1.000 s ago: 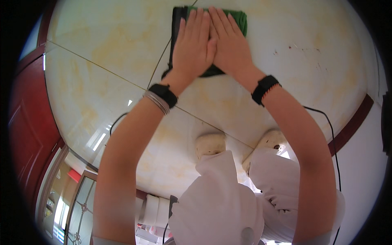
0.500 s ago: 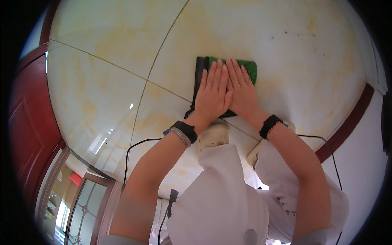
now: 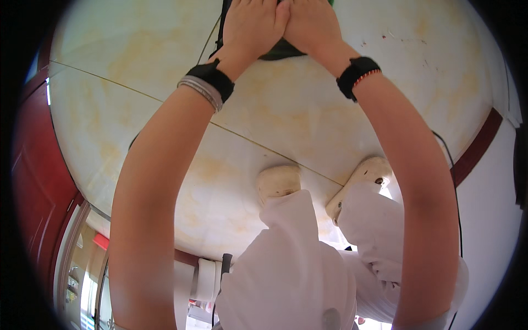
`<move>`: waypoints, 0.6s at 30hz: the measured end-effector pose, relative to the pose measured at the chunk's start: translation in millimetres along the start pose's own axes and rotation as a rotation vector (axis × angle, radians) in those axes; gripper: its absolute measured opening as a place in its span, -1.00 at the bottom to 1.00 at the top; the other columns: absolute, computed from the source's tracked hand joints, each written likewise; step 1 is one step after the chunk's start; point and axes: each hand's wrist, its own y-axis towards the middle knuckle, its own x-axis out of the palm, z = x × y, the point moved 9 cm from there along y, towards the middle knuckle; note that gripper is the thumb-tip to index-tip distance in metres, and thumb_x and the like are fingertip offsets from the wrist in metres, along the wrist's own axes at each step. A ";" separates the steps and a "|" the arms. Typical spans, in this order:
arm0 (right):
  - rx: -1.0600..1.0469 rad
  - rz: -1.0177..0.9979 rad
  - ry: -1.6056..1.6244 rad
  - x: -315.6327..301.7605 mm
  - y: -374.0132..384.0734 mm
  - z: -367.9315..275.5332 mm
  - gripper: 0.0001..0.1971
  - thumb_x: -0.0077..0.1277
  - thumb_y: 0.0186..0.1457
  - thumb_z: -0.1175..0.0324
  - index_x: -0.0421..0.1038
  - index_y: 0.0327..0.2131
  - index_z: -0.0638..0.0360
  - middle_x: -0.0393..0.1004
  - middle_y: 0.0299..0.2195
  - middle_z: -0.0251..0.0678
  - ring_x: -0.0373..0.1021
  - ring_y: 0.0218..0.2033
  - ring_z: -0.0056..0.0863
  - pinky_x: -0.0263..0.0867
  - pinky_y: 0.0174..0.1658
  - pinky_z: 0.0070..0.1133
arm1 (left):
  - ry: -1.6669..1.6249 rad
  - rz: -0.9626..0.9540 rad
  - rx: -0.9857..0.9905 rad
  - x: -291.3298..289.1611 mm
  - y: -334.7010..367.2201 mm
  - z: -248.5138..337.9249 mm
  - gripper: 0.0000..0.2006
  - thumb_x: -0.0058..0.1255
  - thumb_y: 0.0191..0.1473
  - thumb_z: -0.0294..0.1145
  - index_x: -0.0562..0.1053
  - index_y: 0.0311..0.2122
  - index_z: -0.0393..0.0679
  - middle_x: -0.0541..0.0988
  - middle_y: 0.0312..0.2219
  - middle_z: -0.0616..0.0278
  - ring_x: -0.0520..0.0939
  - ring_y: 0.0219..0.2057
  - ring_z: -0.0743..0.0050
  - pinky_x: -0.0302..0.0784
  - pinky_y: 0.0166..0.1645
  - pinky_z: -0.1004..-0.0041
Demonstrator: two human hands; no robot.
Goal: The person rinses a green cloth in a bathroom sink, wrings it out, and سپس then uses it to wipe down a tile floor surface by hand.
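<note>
Both my arms reach out to the top edge of the view. My left hand [image 3: 250, 30] and my right hand [image 3: 314, 27] lie flat, side by side, on a folded dark and green cloth [image 3: 281, 51]. Their thumbs meet, and the fingertips run out of the picture. Only the cloth's near dark edge and small bits beside the hands show. Beneath it is a glossy cream floor [image 3: 264, 102] of large tiles with yellowish marbling. A black band [image 3: 214, 78] circles my left wrist, and another black band [image 3: 353, 77] my right.
Small dark reddish specks [image 3: 385, 37] dot the floor at the far right. My cream shoes [image 3: 279, 181] stand near a tile seam. A red door [image 3: 38, 159] is at the left, a dark red baseboard [image 3: 479, 147] at the right. A black cable [image 3: 457, 214] hangs by my right arm.
My two hands and the cloth have slid forward over the floor, away from my shoes, up to the top edge of the view. My arms are stretched further out.
</note>
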 end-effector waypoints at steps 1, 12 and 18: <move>0.016 -0.061 -0.028 1.1 -12.3 -8.2 -0.47 -0.33 0.08 0.29 0.07 0.10 0.41 0.10 0.12 -0.01 -0.01 0.19 -0.21 -0.16 0.24 -0.40 | -0.004 -0.046 0.004 3.5 -12.2 5.6 -0.47 -0.37 0.14 -0.23 0.09 0.13 -0.41 0.19 0.09 -0.15 0.14 0.17 -0.01 -0.08 0.25 0.19; 0.101 -0.401 0.071 -9.8 -163.8 -52.3 -0.43 -0.26 0.01 0.28 0.09 0.11 0.36 -0.01 0.19 -0.08 -0.09 0.23 -0.21 -0.17 0.25 -0.35 | -0.157 -0.353 -0.141 25.0 -149.5 102.7 -0.41 -0.45 0.12 -0.20 0.00 0.17 -0.43 0.05 0.17 -0.18 0.02 0.22 -0.09 -0.15 0.24 0.04; 0.052 -0.188 -0.018 -0.5 -113.1 -23.9 -0.43 -0.26 0.00 0.26 0.11 0.10 0.33 0.02 0.18 -0.09 -0.07 0.22 -0.22 -0.14 0.23 -0.36 | -0.086 -0.064 -0.067 27.7 -94.9 68.1 -0.44 -0.46 0.14 -0.20 0.03 0.17 -0.36 0.10 0.16 -0.11 0.05 0.21 -0.07 -0.12 0.24 0.04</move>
